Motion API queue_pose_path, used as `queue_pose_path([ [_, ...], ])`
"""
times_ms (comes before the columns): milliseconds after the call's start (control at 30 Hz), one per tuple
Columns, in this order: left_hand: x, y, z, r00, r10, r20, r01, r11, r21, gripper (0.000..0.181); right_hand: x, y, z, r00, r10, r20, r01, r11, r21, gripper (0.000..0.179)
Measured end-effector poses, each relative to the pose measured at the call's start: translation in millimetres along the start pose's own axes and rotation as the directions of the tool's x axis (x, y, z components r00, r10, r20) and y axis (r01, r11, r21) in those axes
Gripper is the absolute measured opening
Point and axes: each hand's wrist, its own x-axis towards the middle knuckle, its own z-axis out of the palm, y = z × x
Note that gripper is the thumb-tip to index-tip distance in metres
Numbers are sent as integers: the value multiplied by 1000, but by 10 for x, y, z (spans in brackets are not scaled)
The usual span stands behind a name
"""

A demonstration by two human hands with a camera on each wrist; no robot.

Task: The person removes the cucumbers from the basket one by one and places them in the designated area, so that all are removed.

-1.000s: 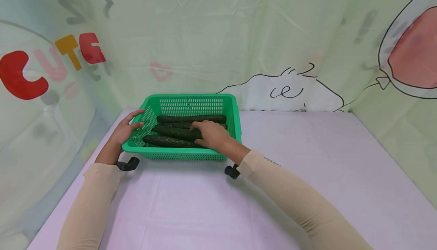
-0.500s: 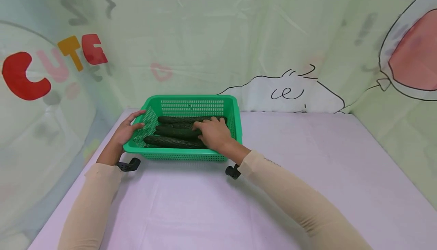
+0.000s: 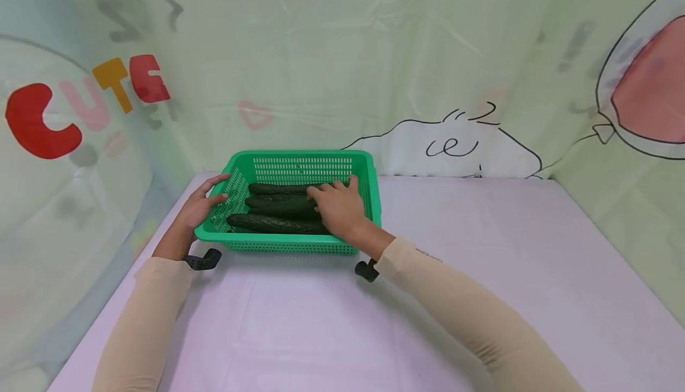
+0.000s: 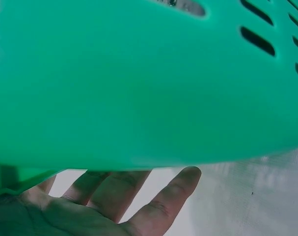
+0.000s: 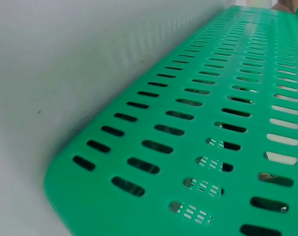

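Several dark green cucumbers (image 3: pixel 278 223) lie lengthwise in a green plastic basket (image 3: pixel 302 242) in the head view. My left hand (image 3: pixel 195 209) grips the basket's left end, its thumb over the rim. Seen from the left wrist, the other fingers (image 4: pixel 161 206) extend below the basket's green wall (image 4: pixel 139 98). My right hand (image 3: pixel 341 209) reaches over the front rim, bent fingers across a middle cucumber (image 3: pixel 286 206). It covers the cucumbers' right parts; the fingertips' contact is partly hidden. The right wrist view shows mostly the slotted basket wall (image 5: pixel 153 142).
The basket stands at the back of a table with a pale lilac cloth (image 3: pixel 299 326). Behind it hangs a light green printed backdrop (image 3: pixel 332 82), with more sheeting at both sides. A black wrist camera mount (image 3: pixel 366 270) sits by the right wrist, close to the basket.
My right hand has shifted slightly right, and the middle cucumber has slid right with it. The right fingers have spread wider. My left hand stays on the basket's left end.
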Motion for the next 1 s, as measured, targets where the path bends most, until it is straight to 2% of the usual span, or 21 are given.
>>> queue_pose_path([
  [167, 10, -5, 8, 1000, -3, 6, 4, 1000, -12, 58, -40, 43, -36, 999, 31, -22, -30, 998, 51, 20],
  [400, 3, 5, 8, 1000, -5, 5, 5, 1000, -8, 58, -94, 242, -126, 989, 53, -136, -33, 988, 148, 20],
  [667, -2, 12, 2, 1000, -10, 3, 10, 1000, -14, 58, -202, 605, -270, 969, 105, -222, -51, 971, 233, 12],
  [833, 7, 3, -4, 1000, -13, 10, 14, 1000, -27, 58, -280, 871, -294, 956, 138, -259, -78, 970, 230, 12],
  [1000, -23, 42, -8, 999, -26, 25, 28, 998, -62, 59, -342, 1122, -341, 951, 173, -255, -117, 968, 221, 13],
])
